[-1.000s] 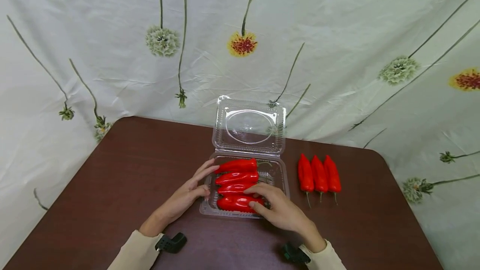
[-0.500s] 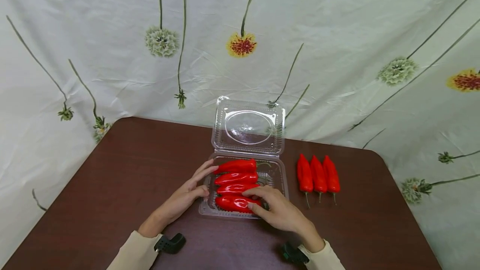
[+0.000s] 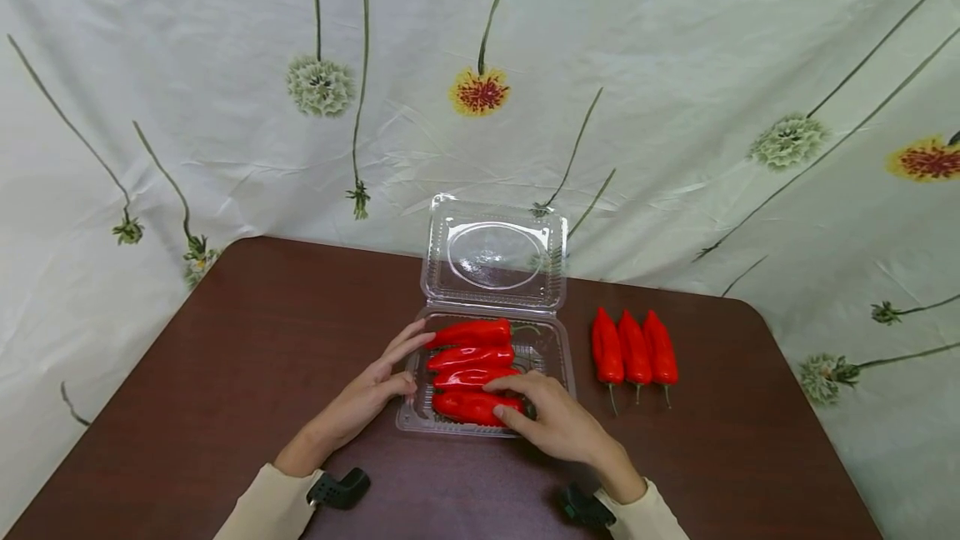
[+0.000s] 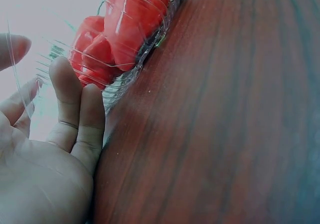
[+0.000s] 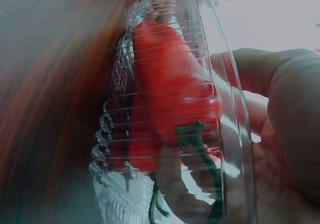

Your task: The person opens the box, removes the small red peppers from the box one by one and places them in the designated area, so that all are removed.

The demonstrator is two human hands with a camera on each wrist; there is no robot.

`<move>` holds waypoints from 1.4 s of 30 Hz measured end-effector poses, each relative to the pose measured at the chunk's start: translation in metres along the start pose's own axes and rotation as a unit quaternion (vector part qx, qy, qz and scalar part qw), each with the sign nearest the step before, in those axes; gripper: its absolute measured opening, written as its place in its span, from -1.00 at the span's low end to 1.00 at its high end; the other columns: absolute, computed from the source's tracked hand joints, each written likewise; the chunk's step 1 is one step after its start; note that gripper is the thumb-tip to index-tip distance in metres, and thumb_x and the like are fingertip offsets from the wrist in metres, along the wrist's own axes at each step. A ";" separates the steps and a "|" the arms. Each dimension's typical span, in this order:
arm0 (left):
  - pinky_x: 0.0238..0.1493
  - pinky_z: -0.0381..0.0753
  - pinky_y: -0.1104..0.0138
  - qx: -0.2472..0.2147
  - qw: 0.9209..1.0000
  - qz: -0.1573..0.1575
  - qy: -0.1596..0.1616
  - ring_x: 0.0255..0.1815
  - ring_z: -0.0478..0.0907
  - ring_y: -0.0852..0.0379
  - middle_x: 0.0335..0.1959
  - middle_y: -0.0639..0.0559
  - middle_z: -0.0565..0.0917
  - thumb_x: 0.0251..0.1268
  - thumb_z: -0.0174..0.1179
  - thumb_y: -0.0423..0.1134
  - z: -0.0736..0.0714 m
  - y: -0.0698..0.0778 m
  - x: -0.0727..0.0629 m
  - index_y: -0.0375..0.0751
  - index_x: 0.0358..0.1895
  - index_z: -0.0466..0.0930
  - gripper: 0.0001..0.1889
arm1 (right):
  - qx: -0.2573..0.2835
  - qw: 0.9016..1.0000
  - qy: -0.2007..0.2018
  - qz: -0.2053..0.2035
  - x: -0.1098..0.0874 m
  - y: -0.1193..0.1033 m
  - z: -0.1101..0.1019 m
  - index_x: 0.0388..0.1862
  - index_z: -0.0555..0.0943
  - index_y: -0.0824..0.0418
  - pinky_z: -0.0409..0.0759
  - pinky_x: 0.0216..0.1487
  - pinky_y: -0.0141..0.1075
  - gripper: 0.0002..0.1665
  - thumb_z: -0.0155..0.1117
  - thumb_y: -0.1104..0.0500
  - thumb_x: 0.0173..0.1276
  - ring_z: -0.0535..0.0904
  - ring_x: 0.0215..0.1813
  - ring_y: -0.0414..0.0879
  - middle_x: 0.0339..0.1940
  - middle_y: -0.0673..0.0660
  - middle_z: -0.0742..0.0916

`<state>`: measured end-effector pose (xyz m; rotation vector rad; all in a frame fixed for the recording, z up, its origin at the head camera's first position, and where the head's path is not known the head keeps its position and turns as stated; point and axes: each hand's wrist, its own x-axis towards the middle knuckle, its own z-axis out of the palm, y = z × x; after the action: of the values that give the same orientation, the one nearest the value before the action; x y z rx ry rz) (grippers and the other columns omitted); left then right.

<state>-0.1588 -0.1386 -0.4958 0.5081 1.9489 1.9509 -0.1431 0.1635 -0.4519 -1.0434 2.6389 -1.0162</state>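
Note:
Several long red peppers (image 3: 472,357) lie side by side in a clear plastic clamshell box (image 3: 564,357), whose lid (image 3: 495,211) stands raised at the back. My right hand (image 3: 558,419) reaches over the box's right side and pinches the nearest red pepper (image 3: 468,408) at its stem end, thumb on the near side and fingers on the far side. In the right wrist view, that pepper's green stem (image 5: 192,129) shows through the ribbed wall. Extended fingers of my left hand (image 3: 367,394) rest at the box's left side, fingertips by the farthest pepper (image 3: 476,330).
Three more red peppers (image 3: 633,348) lie in a row on the dark brown table (image 3: 300,315), right of the box, stems towards me. A flower-printed white cloth (image 3: 660,107) hangs behind the table's back edge.
The nearest pepper shifts very slightly in the right hand's grip and its shine changes. Both hands and the box otherwise stay put, while the head view drifts a little.

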 end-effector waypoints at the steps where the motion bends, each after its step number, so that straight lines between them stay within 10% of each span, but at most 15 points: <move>1: -0.13 0.58 0.41 0.001 1.000 0.000 0.000 0.35 0.13 -0.07 0.65 0.14 -0.19 0.34 -0.02 -0.47 0.000 0.000 0.000 -0.06 0.57 0.15 -0.29 | 0.000 1.000 0.000 0.002 0.000 0.000 0.000 0.21 0.63 0.07 0.54 0.10 -0.24 -0.61 0.26 0.10 0.44 0.58 0.06 -0.13 0.13 -0.06 0.72; 6: -0.16 0.57 0.41 0.006 1.000 0.005 -0.005 -0.10 0.45 -0.02 0.65 0.12 -0.19 0.36 -0.04 -0.49 0.000 0.001 0.000 -0.09 0.57 0.13 -0.30 | -0.001 1.000 0.002 0.010 -0.001 0.001 0.002 0.20 0.64 0.07 0.52 -0.01 -0.30 -0.62 0.26 0.05 0.44 0.54 -0.04 -0.15 0.05 -0.05 0.74; 17: -0.09 0.58 0.39 0.005 1.000 -0.004 0.004 0.49 -0.12 -0.14 0.65 0.11 -0.18 0.33 -0.03 -0.49 0.000 0.002 0.000 -0.07 0.56 0.15 -0.29 | 0.051 0.998 0.025 0.001 0.004 0.003 0.001 0.09 0.68 0.09 0.58 -0.05 -0.36 -0.61 0.44 0.10 0.28 0.59 -0.13 -0.26 -0.12 -0.11 0.77; 35: -0.11 0.60 0.38 -0.001 1.000 0.006 -0.003 0.47 -0.09 -0.15 0.65 0.11 -0.19 0.34 -0.02 -0.47 -0.001 -0.001 -0.001 -0.11 0.57 0.13 -0.29 | 0.080 0.996 0.029 0.016 0.002 0.004 0.001 0.11 0.68 0.05 0.62 -0.03 -0.29 -0.61 0.42 0.07 0.31 0.65 -0.10 -0.25 -0.08 -0.09 0.79; 42: -0.09 0.58 0.37 0.015 1.000 -0.006 0.002 0.13 0.37 -0.08 0.65 0.13 -0.18 0.36 0.00 -0.44 0.000 0.000 -0.001 -0.10 0.57 0.14 -0.30 | 0.085 0.996 0.027 0.009 0.001 0.004 0.001 0.14 0.66 -0.01 0.60 0.00 -0.29 -0.54 0.46 -0.01 0.26 0.59 -0.05 -0.21 -0.01 -0.09 0.75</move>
<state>-0.1577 -0.1396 -0.4958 0.4996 1.9814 1.9213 -0.1457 0.1642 -0.4546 -0.9663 2.5433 -1.2561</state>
